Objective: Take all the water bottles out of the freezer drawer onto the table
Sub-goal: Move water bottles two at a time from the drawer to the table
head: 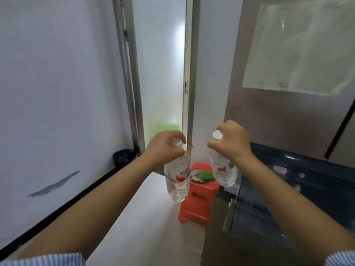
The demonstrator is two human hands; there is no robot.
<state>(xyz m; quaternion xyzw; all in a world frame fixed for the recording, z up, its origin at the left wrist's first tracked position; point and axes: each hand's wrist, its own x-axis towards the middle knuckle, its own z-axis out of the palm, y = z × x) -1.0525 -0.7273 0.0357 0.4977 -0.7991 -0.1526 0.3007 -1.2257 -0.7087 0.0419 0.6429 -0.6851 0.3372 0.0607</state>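
white walls and a doorway lie beyond the left hand (165,145) and right hand (229,143), each gripping the neck of a clear plastic water bottle with a red label (left bottle (177,179), right bottle (222,169)), both out of the freezer, no table in sight.

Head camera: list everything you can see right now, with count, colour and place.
water bottle: 2, clear with white caps and red-and-white labels; one hangs from the left hand, the other from the right hand
stool: 1, red plastic, on the floor beyond the bottles
items on stool: a green thing and a round one, too blurred to name
bin bag: 1, black, at the foot of the left wall
freezer drawer: 1, dark, open at right
door: 1, frosted glass, centre back
left hand: grips its bottle by the neck
right hand: grips its bottle by the neck
sleeves: 2, blue-and-white striped, bottom corners
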